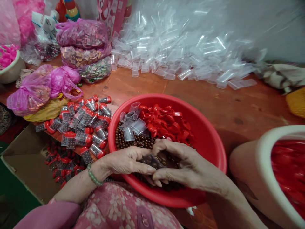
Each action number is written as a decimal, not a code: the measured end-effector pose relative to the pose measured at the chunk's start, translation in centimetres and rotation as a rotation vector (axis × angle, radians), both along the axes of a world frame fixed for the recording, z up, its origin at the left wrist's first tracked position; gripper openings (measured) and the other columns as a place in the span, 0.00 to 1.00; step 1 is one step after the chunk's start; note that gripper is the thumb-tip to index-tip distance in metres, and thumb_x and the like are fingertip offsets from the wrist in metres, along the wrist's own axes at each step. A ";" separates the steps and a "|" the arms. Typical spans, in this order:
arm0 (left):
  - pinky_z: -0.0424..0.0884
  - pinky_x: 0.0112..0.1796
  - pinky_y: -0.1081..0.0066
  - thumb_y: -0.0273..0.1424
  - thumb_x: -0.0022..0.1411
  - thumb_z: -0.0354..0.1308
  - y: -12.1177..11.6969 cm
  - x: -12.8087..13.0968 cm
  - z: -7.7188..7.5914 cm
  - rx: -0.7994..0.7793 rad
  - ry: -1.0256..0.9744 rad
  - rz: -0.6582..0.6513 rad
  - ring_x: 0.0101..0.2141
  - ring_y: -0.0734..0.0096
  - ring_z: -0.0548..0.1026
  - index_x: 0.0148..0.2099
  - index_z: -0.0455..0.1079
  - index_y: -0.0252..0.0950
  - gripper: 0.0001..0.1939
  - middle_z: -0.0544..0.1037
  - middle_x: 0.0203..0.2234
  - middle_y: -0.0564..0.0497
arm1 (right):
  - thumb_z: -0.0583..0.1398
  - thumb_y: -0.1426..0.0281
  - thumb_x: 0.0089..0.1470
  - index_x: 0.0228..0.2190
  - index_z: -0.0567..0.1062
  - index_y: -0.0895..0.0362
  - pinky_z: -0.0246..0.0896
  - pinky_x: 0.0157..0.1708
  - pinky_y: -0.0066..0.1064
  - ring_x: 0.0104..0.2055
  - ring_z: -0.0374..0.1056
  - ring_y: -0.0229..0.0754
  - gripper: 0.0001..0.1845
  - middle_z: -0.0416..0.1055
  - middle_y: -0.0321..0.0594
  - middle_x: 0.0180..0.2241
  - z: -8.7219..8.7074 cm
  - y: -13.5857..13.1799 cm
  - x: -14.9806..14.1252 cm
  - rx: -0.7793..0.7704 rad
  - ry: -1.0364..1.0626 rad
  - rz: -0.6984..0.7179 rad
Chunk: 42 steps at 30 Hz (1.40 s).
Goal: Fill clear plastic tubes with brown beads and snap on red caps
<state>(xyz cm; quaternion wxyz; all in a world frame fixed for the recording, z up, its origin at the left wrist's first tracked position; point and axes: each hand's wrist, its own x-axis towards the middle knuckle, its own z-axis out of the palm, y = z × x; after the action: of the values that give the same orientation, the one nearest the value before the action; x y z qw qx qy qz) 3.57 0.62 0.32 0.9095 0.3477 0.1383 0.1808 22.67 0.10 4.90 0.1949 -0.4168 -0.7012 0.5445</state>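
Observation:
My left hand (pixel 128 161), with a green bead bracelet (pixel 94 176) at the wrist, is closed on a clear plastic tube (pixel 152 161) with dark brown balls inside. Over the brown balls in a red basin (pixel 214 152), my right hand (pixel 183 162) curves around the tube's other side, thumb near its end. Whether it grips the tube or holds something small is hidden by its fingers. Brown balls (pixel 121 140) lie at the basin's left, beside several empty clear tubes (pixel 133 124). Red caps (pixel 166 122) are heaped at its back.
Filled red-capped tubes (pixel 83 122) lie left of the basin, above a cardboard box (pixel 26 159) holding more. Empty clear tubes (pixel 176 54) pile up at the back. Pink bags (pixel 83 35) stand back left. A white bucket (pixel 250 162) of red caps stands at right.

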 end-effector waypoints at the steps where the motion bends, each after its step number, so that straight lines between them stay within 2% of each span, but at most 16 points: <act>1: 0.74 0.36 0.71 0.44 0.53 0.67 0.0 0.0 0.0 0.002 0.001 -0.002 0.29 0.70 0.79 0.42 0.74 0.30 0.22 0.80 0.29 0.46 | 0.66 0.58 0.49 0.28 0.66 0.54 0.55 0.23 0.26 0.24 0.59 0.34 0.17 0.65 0.32 0.23 0.0 0.0 0.0 -0.014 -0.003 0.002; 6: 0.74 0.33 0.72 0.44 0.52 0.67 0.0 0.1 0.0 -0.014 -0.012 0.009 0.28 0.72 0.78 0.43 0.74 0.31 0.22 0.80 0.28 0.47 | 0.67 0.58 0.48 0.23 0.63 0.55 0.55 0.23 0.26 0.23 0.58 0.33 0.19 0.62 0.31 0.22 -0.3 -0.4 0.0 -0.059 0.049 -0.056; 11: 0.73 0.32 0.74 0.43 0.52 0.67 -0.1 0.1 0.0 -0.025 -0.008 -0.001 0.28 0.72 0.78 0.43 0.73 0.32 0.22 0.80 0.28 0.48 | 0.67 0.59 0.47 0.22 0.62 0.54 0.57 0.20 0.24 0.21 0.59 0.32 0.20 0.61 0.30 0.20 -0.4 -0.9 -0.3 -0.176 0.100 -0.133; 16: 0.72 0.30 0.76 0.39 0.54 0.67 -0.1 0.0 -0.1 -0.069 -0.026 0.024 0.27 0.74 0.78 0.42 0.72 0.33 0.18 0.79 0.27 0.49 | 0.67 0.60 0.48 0.19 0.61 0.55 0.57 0.20 0.23 0.21 0.58 0.32 0.22 0.61 0.31 0.20 0.0 -1.1 -0.4 -0.057 0.124 -0.208; 19: 0.73 0.33 0.73 0.37 0.54 0.68 0.1 0.0 -0.3 -0.081 -0.015 0.043 0.28 0.73 0.78 0.43 0.72 0.32 0.18 0.79 0.29 0.49 | 0.65 0.58 0.50 0.19 0.61 0.55 0.57 0.20 0.24 0.21 0.58 0.33 0.22 0.61 0.32 0.20 -0.3 -1.6 0.1 -0.043 0.170 -0.271; 22: 0.73 0.36 0.72 0.37 0.53 0.68 0.1 0.0 0.1 -0.081 0.001 0.069 0.30 0.73 0.78 0.43 0.72 0.32 0.18 0.78 0.30 0.49 | 0.64 0.56 0.50 0.19 0.62 0.55 0.57 0.21 0.25 0.22 0.57 0.34 0.21 0.60 0.32 0.20 -0.9 -2.3 0.9 -0.029 0.127 -0.309; 27: 0.71 0.39 0.72 0.34 0.59 0.63 -1.0 -0.8 2.2 0.101 0.117 0.177 0.33 0.74 0.77 0.43 0.70 0.33 0.13 0.78 0.32 0.47 | 0.61 0.59 0.53 0.24 0.67 0.55 0.59 0.26 0.27 0.26 0.60 0.36 0.15 0.66 0.35 0.24 -1.5 -3.2 2.0 -0.091 -0.110 -0.192; 30: 0.71 0.40 0.71 0.33 0.61 0.61 -1.4 -1.2 2.9 0.143 0.132 0.199 0.35 0.72 0.77 0.45 0.70 0.33 0.12 0.78 0.33 0.46 | 0.58 0.61 0.56 0.28 0.68 0.55 0.61 0.30 0.28 0.29 0.63 0.38 0.11 0.68 0.37 0.27 -1.8 -3.6 2.2 -0.151 -0.173 -0.112; 34: 0.71 0.38 0.72 0.32 0.60 0.62 -1.3 -1.2 2.8 0.117 0.153 0.237 0.33 0.73 0.77 0.44 0.69 0.33 0.11 0.78 0.33 0.47 | 0.52 0.63 0.61 0.32 0.69 0.56 0.63 0.37 0.31 0.34 0.65 0.39 0.11 0.71 0.39 0.32 -2.5 -3.8 2.0 -0.170 -0.214 -0.043; 37: 0.71 0.38 0.72 0.32 0.60 0.62 -1.0 -0.9 2.5 0.099 0.149 0.246 0.33 0.74 0.77 0.44 0.69 0.33 0.11 0.78 0.34 0.47 | 0.49 0.66 0.63 0.32 0.68 0.55 0.63 0.38 0.32 0.35 0.65 0.40 0.11 0.70 0.39 0.33 -3.1 -3.8 1.9 -0.141 -0.250 0.003; 42: 0.71 0.39 0.70 0.32 0.56 0.65 -0.6 -0.7 1.6 0.064 0.053 0.275 0.33 0.72 0.77 0.46 0.69 0.33 0.16 0.77 0.34 0.47 | 0.52 0.69 0.62 0.33 0.68 0.55 0.62 0.36 0.31 0.34 0.65 0.40 0.07 0.71 0.39 0.33 -4.5 -4.2 2.0 -0.096 -0.356 0.013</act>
<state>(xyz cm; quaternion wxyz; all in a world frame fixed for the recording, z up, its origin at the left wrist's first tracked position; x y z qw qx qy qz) 2.83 0.00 1.94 0.8606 0.3593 0.2027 0.2986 24.66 -4.07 0.41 0.0439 -0.5108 -0.7005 0.4964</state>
